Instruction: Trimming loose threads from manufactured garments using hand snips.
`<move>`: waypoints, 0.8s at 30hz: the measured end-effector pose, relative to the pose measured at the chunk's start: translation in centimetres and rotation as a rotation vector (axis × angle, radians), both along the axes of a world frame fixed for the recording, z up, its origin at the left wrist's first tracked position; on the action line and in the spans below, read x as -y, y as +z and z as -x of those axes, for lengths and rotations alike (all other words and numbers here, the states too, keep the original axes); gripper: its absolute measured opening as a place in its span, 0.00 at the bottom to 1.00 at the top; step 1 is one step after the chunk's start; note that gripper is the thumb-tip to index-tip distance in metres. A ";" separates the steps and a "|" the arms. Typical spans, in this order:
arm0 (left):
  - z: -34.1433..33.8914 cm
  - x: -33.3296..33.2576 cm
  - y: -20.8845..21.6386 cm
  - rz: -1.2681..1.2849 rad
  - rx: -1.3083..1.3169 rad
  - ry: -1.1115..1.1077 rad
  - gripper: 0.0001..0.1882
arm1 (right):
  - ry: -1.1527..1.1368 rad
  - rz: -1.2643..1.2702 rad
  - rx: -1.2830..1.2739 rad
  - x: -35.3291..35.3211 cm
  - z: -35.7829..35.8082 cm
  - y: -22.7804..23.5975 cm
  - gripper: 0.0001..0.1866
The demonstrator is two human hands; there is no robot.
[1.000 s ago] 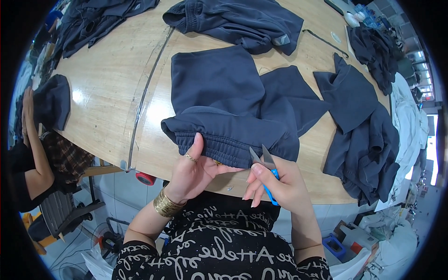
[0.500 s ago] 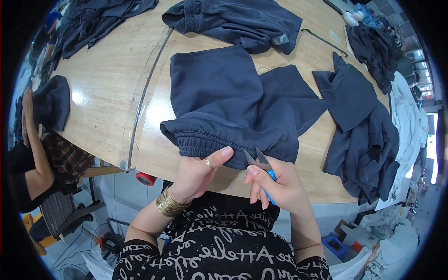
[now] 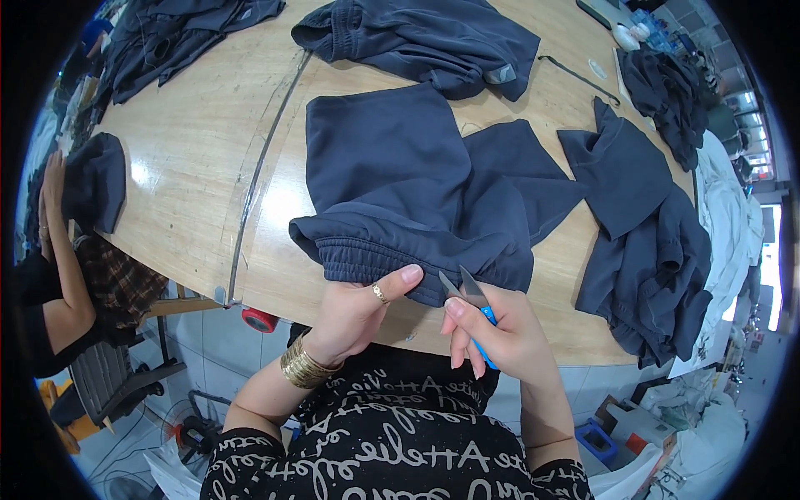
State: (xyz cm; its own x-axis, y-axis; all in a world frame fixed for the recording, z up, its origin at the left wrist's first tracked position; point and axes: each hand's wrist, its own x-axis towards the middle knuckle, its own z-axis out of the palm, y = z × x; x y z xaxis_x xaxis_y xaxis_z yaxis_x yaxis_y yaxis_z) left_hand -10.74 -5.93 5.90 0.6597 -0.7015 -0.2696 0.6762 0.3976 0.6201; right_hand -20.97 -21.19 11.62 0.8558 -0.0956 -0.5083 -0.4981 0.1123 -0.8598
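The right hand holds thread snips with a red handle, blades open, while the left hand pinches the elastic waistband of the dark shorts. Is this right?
The handle of the thread snips is blue, not red, as the head view shows. The right hand does hold them, blades open, and the left hand pinches the elastic waistband of the shorts.

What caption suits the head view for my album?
Left hand holding the gathered waistband of dark shorts, right hand holding open blue-handled snips, at a wooden table.
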 end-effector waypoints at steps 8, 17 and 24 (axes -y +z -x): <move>-0.1 0.1 -0.2 -0.052 0.055 -0.032 0.23 | -0.178 -0.014 0.106 -0.7 0.1 -0.6 0.16; 0.1 0.6 0.4 -0.002 -0.062 0.011 0.17 | -0.268 0.733 0.585 -1.0 -0.5 -1.3 0.10; -0.1 0.7 0.8 -0.089 0.064 0.016 0.16 | -0.175 0.909 0.580 -0.9 -1.0 -1.1 0.09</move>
State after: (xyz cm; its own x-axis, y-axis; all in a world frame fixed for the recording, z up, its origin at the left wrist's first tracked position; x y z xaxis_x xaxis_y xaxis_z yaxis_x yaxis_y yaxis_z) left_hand -10.67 -6.67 6.65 0.6885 -0.6657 -0.2876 0.6282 0.3493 0.6953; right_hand -20.02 -20.33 10.53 0.8805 -0.3747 0.2903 -0.0292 -0.6541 -0.7559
